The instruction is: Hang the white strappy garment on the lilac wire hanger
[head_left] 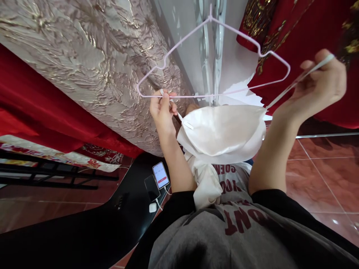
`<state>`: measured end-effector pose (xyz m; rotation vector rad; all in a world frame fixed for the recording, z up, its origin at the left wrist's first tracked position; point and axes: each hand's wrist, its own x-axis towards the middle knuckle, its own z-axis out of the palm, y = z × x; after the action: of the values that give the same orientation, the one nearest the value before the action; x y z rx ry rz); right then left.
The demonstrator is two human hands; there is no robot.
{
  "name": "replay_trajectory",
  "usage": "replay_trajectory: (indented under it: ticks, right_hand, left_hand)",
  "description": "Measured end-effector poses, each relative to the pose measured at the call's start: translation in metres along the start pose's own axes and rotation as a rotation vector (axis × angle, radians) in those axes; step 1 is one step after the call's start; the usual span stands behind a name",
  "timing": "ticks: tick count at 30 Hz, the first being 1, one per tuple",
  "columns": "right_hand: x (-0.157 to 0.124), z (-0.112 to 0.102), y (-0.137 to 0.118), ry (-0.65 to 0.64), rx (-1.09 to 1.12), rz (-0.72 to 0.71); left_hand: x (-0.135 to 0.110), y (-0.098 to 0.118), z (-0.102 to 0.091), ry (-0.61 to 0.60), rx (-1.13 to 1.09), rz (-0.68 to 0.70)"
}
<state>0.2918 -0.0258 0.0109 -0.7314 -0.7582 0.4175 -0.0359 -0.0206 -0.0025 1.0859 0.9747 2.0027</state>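
A pale pink clothes hanger hangs in front of me, its hook running off the top of the view. Below its bottom bar is a white satiny garment with thin straps, its upper edge spread wide and the rest falling against my shirt. My left hand is closed at the bar's left end, pinching a white strap that shows above and below the fingers. Out to the right, my right hand is closed on the other strap, pulling it taut, up and away from the garment.
Embossed beige-pink fabric hangs at left, red cloth with gold trim at right. Two phones, one with a lit screen, lie with cables and a white charger case on a black bench. Red tiles cover the floor.
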Motion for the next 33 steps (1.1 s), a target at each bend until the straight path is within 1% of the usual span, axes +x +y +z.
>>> replay_trajectory:
  ticks: [1, 2, 3, 4, 5, 6, 8, 9, 10, 11, 13, 15, 17, 19, 20, 22, 26, 28, 29, 31, 32, 33]
  right_hand:
    - [-0.008, 0.011, -0.004, 0.017, 0.01, -0.162]
    - [-0.016, 0.023, -0.008, -0.154, -0.037, -0.2]
    - [-0.023, 0.035, -0.01, -0.231, -0.067, -0.218]
    - [-0.03, 0.045, -0.01, -0.308, -0.102, -0.222]
    - [-0.036, 0.053, -0.009, -0.422, -0.172, -0.194]
    - [-0.041, 0.058, -0.007, -0.525, -0.25, -0.169]
    - [-0.046, 0.06, -0.002, -0.752, -0.406, -0.118]
    - [-0.047, 0.058, 0.0, -0.831, -0.451, -0.111]
    - [-0.047, 0.056, 0.002, -0.883, -0.47, -0.106]
    - [-0.046, 0.054, 0.002, -0.908, -0.47, -0.102]
    - [-0.044, 0.051, 0.0, -0.898, -0.458, -0.089]
    - [-0.041, 0.049, -0.006, -0.858, -0.459, -0.067]
    - [-0.038, 0.048, -0.012, -0.813, -0.471, -0.059]
    - [-0.038, 0.048, -0.015, -0.783, -0.491, -0.063]
    - [-0.038, 0.048, -0.016, -0.774, -0.5, -0.067]
    - [-0.039, 0.048, -0.016, -0.772, -0.507, -0.069]
    - [-0.04, 0.048, -0.015, -0.791, -0.504, -0.074]
    - [-0.04, 0.047, -0.016, -0.796, -0.504, -0.071]
    - [-0.04, 0.047, -0.017, -0.796, -0.503, -0.067]
    - [-0.039, 0.046, -0.017, -0.794, -0.5, -0.061]
    - [-0.039, 0.045, -0.018, -0.793, -0.5, -0.063]
    - [-0.038, 0.045, -0.018, -0.794, -0.501, -0.068]
  left_hand:
    - [-0.001, 0.0, 0.0, -0.002, 0.003, -0.019]
    - [-0.002, 0.001, 0.0, -0.007, 0.004, -0.034]
    - [-0.003, 0.001, -0.001, -0.017, 0.0, -0.041]
    - [-0.003, 0.002, -0.002, -0.031, -0.007, -0.041]
    - [-0.004, 0.003, -0.002, -0.046, -0.015, -0.035]
    - [-0.004, 0.004, -0.003, -0.061, -0.019, -0.027]
    - [-0.005, 0.007, -0.006, -0.071, -0.027, -0.024]
    - [-0.005, 0.009, -0.007, -0.058, -0.041, -0.028]
    - [-0.005, 0.011, -0.009, -0.026, -0.064, -0.028]
    - [-0.005, 0.013, -0.012, 0.024, -0.092, -0.013]
    - [-0.004, 0.016, -0.018, 0.15, -0.126, 0.068]
    - [-0.001, 0.016, -0.026, 0.256, -0.099, 0.201]
    - [0.003, 0.015, -0.033, 0.301, -0.027, 0.322]
    - [0.007, 0.015, -0.035, 0.285, 0.029, 0.418]
    - [0.009, 0.016, -0.034, 0.248, 0.048, 0.452]
    - [0.011, 0.023, -0.029, 0.103, 0.085, 0.481]
    - [0.017, 0.05, -0.015, -0.273, 0.267, 0.383]
    - [0.026, 0.064, -0.008, -0.402, 0.378, 0.345]
    - [0.032, 0.069, -0.004, -0.435, 0.427, 0.339]
    - [0.043, 0.073, 0.002, -0.437, 0.499, 0.336]
    - [0.048, 0.072, 0.004, -0.413, 0.517, 0.319]
    - [0.051, 0.069, 0.004, -0.362, 0.521, 0.281]
